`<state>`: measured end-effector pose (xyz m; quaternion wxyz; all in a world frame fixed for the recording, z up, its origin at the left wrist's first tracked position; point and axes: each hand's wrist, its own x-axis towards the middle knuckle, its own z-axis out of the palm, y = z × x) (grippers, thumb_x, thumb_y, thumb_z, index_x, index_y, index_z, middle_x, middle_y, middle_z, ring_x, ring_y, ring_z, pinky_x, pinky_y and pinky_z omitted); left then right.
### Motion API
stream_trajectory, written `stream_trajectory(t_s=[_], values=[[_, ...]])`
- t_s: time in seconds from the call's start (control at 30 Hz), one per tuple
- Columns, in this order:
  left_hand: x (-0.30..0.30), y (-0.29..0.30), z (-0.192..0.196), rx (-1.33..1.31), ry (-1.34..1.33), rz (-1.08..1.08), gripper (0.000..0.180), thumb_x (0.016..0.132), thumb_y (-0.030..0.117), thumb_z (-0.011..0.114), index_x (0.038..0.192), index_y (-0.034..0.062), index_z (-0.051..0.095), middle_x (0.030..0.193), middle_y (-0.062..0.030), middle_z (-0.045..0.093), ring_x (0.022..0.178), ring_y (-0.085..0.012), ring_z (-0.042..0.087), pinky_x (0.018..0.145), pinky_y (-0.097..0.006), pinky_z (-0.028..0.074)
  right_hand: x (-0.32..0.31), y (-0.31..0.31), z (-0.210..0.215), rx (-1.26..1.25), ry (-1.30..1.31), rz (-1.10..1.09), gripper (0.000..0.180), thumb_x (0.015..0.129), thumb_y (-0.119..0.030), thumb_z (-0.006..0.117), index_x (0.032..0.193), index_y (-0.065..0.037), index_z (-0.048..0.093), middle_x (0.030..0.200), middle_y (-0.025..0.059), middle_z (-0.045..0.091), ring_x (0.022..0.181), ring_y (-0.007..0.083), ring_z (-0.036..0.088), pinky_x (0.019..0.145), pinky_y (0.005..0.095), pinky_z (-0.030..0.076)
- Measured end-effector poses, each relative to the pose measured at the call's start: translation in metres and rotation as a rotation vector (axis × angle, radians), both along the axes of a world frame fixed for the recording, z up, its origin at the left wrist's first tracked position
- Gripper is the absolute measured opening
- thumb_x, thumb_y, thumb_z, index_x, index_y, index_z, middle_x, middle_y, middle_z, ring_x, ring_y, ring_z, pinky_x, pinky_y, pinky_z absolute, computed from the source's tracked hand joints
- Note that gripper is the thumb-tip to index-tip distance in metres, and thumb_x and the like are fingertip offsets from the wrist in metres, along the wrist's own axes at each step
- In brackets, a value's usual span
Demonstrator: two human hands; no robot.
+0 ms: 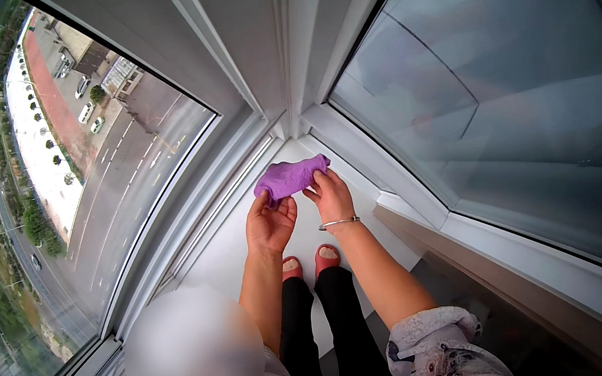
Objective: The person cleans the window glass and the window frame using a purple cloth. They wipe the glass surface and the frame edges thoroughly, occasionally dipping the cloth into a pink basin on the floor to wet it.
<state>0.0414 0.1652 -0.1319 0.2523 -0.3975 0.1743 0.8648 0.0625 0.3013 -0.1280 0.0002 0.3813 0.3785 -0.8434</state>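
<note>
A folded purple cleaning cloth [290, 178] is held up in front of me between both hands. My left hand [271, 220] pinches its left end, palm turned partly up and fingers curled. At the cloth's right end, my right hand [330, 197] grips the lower edge between thumb and fingers; a silver bangle [339, 222] circles that wrist. The cloth hangs slightly bunched above the white sill corner, apart from the window frames.
To the left, a large window [115, 154] looks down on a road and parked cars. Another glass pane [489, 79] in a white frame stands to the right. The frames meet at a corner post [270, 43] ahead. Below are my feet in red slippers [325, 258] on a pale floor.
</note>
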Motion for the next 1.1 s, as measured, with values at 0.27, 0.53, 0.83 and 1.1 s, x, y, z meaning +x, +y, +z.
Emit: stream_trajectory(t_s=[0.27,0.53,0.83,1.1], values=[[-0.052,-0.006,-0.041,0.033,0.151,-0.026,0.039,0.1,0.027,0.032,0.125,0.0,0.045,0.128,-0.0182,0.052,0.115,-0.0305,0.053,0.092,-0.039,0.047,-0.123,-0.064,-0.036,0.899,-0.012,-0.087,0.026,0.09,-0.019,0.046,0.096,0.007,0.046,0.097,0.0306,0.052,0.089,0.046,0.049,0.081,0.0478,0.039],[0.02,-0.048,-0.005,-0.19,0.033,-0.008,0.031,0.099,0.025,0.039,0.117,0.004,0.051,0.12,-0.0092,0.058,0.115,-0.0262,0.055,0.085,-0.037,0.05,-0.027,-0.042,-0.051,0.279,-0.047,0.234,0.013,0.092,-0.02,0.051,0.093,-0.007,0.053,0.085,0.0024,0.057,0.074,0.0139,0.057,0.069,0.0296,0.051],[-0.021,0.014,0.085,-0.277,0.379,-0.471,0.027,0.096,0.026,0.044,0.112,0.0073,0.056,0.109,-0.0076,0.062,0.105,-0.0233,0.058,0.087,-0.037,0.047,0.036,0.02,0.056,-0.175,-0.096,-0.186,0.024,0.091,-0.027,0.054,0.108,-0.009,0.053,0.099,0.0081,0.063,0.089,0.0238,0.063,0.075,0.0373,0.051],[0.035,0.005,0.199,0.199,0.379,-0.273,0.022,0.084,0.014,0.057,0.105,0.0072,0.059,0.106,-0.0079,0.063,0.104,-0.0238,0.058,0.096,-0.042,0.044,0.077,0.037,0.197,-0.376,0.378,-0.187,0.039,0.078,-0.015,0.051,0.116,-0.008,0.055,0.116,0.0063,0.058,0.114,0.0213,0.051,0.1,0.0406,0.037]])
